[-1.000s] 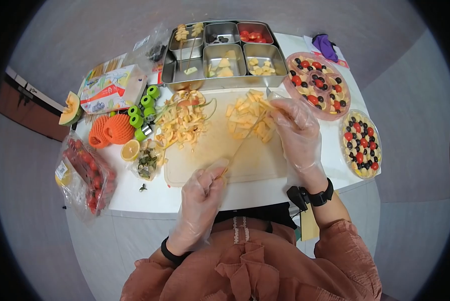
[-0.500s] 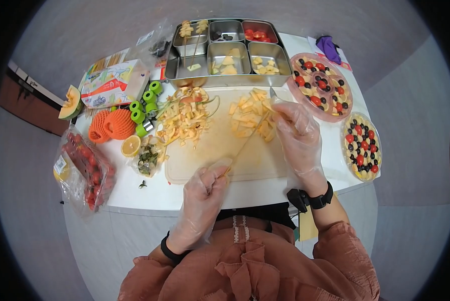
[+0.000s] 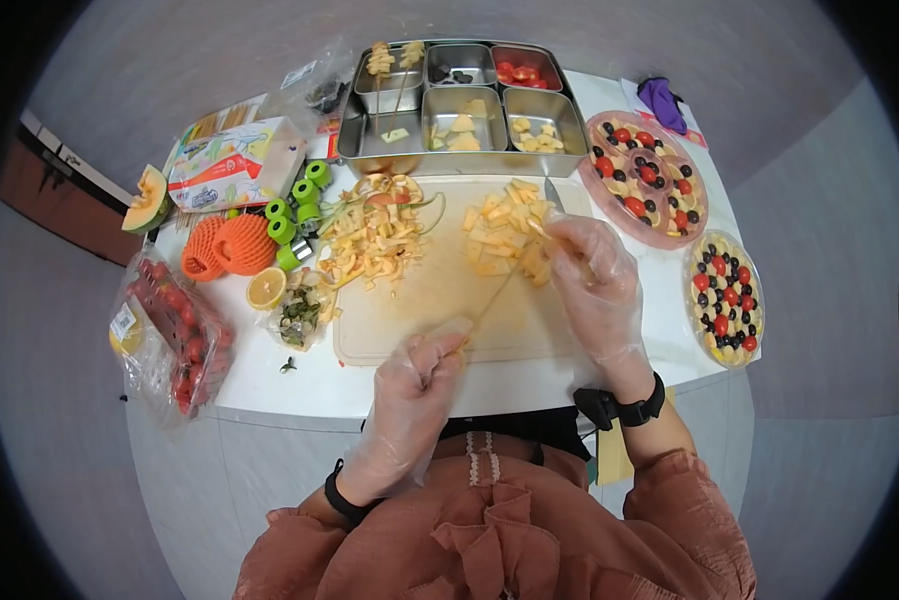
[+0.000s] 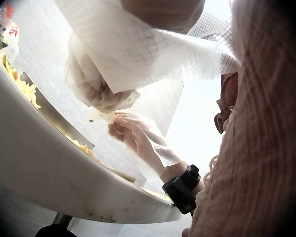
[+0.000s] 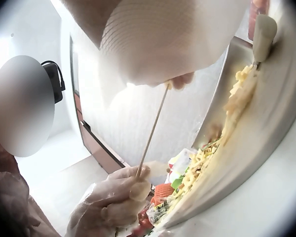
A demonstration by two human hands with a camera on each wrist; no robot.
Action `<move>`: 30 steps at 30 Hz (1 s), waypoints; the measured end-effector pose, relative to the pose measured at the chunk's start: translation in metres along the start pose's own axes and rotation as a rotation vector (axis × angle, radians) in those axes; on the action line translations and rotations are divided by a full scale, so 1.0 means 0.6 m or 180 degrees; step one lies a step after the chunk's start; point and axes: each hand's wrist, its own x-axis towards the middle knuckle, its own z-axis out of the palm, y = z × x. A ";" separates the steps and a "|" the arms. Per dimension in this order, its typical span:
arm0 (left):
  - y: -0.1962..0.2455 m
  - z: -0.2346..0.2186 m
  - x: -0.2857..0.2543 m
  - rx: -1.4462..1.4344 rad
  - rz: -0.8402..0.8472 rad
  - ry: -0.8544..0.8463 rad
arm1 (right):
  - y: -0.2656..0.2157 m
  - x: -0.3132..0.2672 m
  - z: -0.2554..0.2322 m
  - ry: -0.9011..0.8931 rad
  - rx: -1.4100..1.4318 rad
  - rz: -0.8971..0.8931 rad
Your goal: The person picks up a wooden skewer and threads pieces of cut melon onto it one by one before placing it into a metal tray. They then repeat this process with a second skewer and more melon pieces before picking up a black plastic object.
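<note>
Both hands wear clear plastic gloves. Low at the front of the cutting board, the left hand grips one end of a thin wooden skewer. The right hand pinches a small yellow piece at the skewer's other end, above the melon pieces. The skewer slants up between the two hands in the head view. In the right wrist view the left hand curls round the skewer's lower end. A knife lies behind the right hand, its handle largely hidden.
Behind the board stands a steel tray with containers of fruit and two filled skewers. Peelings lie on the board's left. Farther left are green cutters, orange foam nets and bagged tomatoes. Two fruit platters stand on the right.
The table's contents have shifted slightly right in the head view. Both hands keep their hold, with the skewer still stretched between them; the right hand has moved slightly away from the knife tip.
</note>
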 end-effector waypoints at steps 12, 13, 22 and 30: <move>-0.003 0.006 -0.001 0.0041 0.0044 0.0046 | -0.008 -0.015 0.006 -0.0123 0.0126 -0.0013; -0.005 0.006 -0.001 0.0073 0.0074 0.0030 | -0.010 -0.016 0.005 -0.0123 0.0088 -0.0027; -0.007 0.013 0.000 0.0009 0.0075 0.0033 | -0.013 -0.025 0.005 -0.0197 0.0138 -0.0040; 0.000 0.013 0.004 0.0014 0.0026 -0.0040 | -0.014 -0.027 0.003 -0.0241 0.0167 -0.0035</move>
